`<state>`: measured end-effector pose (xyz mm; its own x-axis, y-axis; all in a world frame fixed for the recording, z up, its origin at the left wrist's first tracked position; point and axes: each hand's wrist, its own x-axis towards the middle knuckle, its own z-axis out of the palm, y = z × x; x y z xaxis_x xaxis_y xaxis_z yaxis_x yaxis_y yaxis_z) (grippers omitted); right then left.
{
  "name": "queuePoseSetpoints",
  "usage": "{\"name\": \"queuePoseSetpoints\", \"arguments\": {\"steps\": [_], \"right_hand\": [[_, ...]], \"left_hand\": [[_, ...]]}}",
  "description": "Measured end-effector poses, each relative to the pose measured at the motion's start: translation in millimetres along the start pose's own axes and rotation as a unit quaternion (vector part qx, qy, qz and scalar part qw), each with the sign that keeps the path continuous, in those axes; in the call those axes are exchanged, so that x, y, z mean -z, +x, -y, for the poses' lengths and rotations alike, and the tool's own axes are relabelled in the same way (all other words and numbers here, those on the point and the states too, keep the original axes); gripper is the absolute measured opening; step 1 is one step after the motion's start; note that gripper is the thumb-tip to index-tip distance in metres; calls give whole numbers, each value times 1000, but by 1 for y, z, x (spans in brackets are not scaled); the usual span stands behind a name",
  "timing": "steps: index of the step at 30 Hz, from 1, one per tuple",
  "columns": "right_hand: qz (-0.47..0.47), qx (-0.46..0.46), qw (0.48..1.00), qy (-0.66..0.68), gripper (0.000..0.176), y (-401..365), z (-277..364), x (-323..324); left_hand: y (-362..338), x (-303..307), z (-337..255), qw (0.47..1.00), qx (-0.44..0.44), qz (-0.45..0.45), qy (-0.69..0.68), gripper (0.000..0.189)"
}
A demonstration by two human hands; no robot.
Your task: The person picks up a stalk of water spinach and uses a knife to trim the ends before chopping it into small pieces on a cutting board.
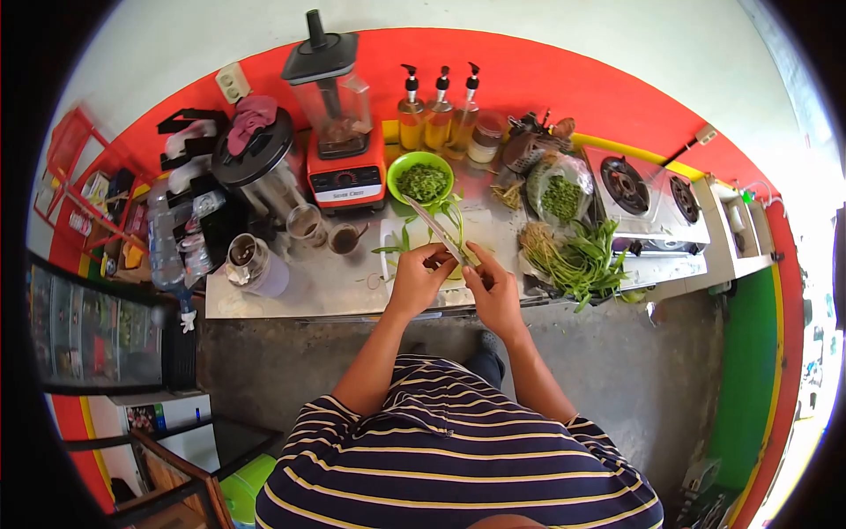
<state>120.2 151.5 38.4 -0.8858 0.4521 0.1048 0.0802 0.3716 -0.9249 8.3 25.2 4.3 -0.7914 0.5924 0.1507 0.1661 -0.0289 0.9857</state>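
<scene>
A knife [432,220] with a long pale blade points up and to the left over a white cutting board [395,236]. My right hand [493,289] is closed around its handle end. Close beside it, my left hand [419,279] is closed, its fingertips pinched near the base of the blade. What the left fingers pinch is mostly hidden. Leafy green stems [452,214] lie on the board around and beyond the knife. Behind the board stands a green bowl [393,183] of chopped greens [423,182].
A bundle of leafy greens [582,256] lies to the right, below a plastic bag of small green pieces [560,198]. Farther right is a gas stove [648,198]. A red blender [345,167], pump bottles [438,123] and cups [344,238] stand at the back and left.
</scene>
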Motion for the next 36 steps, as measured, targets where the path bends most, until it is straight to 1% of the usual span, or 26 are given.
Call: {"name": "queuePoseSetpoints", "arguments": {"steps": [3, 5, 6, 9, 11, 14, 17, 19, 21, 23, 24, 26, 28, 29, 31, 32, 34, 36], "right_hand": [[-19, -6, 1000, 9, 42, -3, -7, 0], [-22, -6, 1000, 15, 42, -4, -10, -1], [-17, -8, 1000, 17, 41, -4, -11, -3], [-11, -2, 1000, 13, 40, -3, -10, -8], [-10, 5, 1000, 9, 40, 0, -9, -14], [-12, 19, 999, 36, 39, 3, -7, -22], [0, 25, 1000, 15, 41, 6, -2, -27], [13, -10, 997, 80, 43, 7, -2, -33], [17, -8, 994, 106, 44, 9, -6, -39], [18, -9, 991, 132, 45, 9, -9, -43], [10, 4, 992, 124, 44, 9, -9, -45], [1, 17, 993, 117, 44, 9, -9, -46], [-18, 40, 997, 70, 40, 8, -8, -47], [-20, 40, 997, 69, 40, 8, -8, -46], [-38, 98, 994, 12, 37, 8, -9, -43], [-39, 97, 994, 11, 37, 7, -9, -41], [-54, 122, 989, -58, 35, 7, -9, -37], [-63, 133, 986, -81, 35, 7, -12, -33]], "left_hand": [[-1, -7, -11, 1000, -13, -8, 3, 16], [-2, -7, -14, 999, 0, -3, 41, 24], [-2, -7, -17, 999, -1, -4, 41, 24], [-4, -5, -24, 998, -13, -30, 49, 23], [-4, -2, -25, 995, -21, -54, 83, 21], [-6, 4, -21, 991, -42, -74, 105, 19], [-7, 9, -21, 986, -53, -95, 130, 18], [-8, 11, -19, 984, -60, -105, 130, 18], [-9, 12, -20, 983, -70, -114, 129, 18], [-11, 13, -25, 983, -41, -121, 128, 18], [-11, 14, -25, 983, -42, -121, 129, 18], [-11, 16, -24, 990, -13, -109, 88, 17], [-10, 19, -19, 993, -16, -96, 65, 17], [-9, 20, -16, 995, -18, -84, 41, 16], [-9, 20, -17, 997, -7, -74, 26, 16], [-9, 19, -17, 998, 5, -66, 10, 16], [-6, 21, -11, 998, 11, -53, 26, 16], [-4, 18, -12, 998, 15, -41, 40, 16]]}}
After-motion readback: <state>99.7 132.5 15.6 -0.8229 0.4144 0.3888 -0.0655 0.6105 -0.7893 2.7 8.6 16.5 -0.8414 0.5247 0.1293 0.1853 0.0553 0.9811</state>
